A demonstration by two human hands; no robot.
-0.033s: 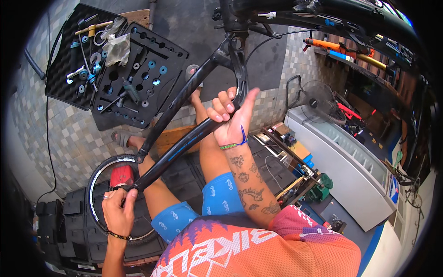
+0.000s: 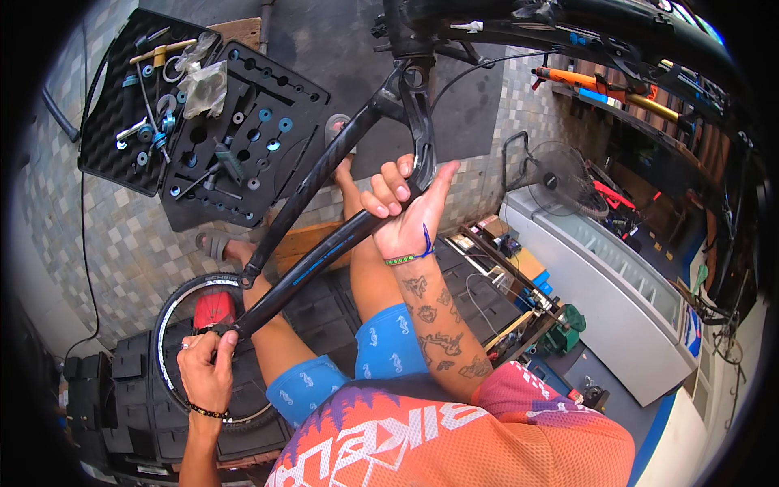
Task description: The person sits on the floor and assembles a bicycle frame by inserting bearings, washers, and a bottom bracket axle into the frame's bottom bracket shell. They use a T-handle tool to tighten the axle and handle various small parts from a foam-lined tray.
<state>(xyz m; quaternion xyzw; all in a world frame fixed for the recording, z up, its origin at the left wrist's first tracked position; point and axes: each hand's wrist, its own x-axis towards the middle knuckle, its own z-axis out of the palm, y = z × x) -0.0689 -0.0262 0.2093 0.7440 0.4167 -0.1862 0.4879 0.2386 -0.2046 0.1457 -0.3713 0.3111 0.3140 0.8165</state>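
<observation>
Left hand (image 2: 209, 365): thumb and fingers pinching the tube's (image 2: 308, 272) lower end.
Right hand (image 2: 402, 211): fingers curled over its upper end; thumb extended.
Tube: slanted between the hands.
Change: minimal; right thumb tip slightly lower, both grips unmoved.
Meaning: hold judged steady.
Wheel (image 2: 168, 312): near left hand.
Tool case (image 2: 182, 213): beyond, open.

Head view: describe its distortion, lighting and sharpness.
Head view: black surrounds the rim, and the tiled floor bends at left; head view: the plastic bag catches bright highlights; head view: left hand, right hand and black tube look fairly sharp; head view: the space right of the fan sinks into shadow.
</observation>
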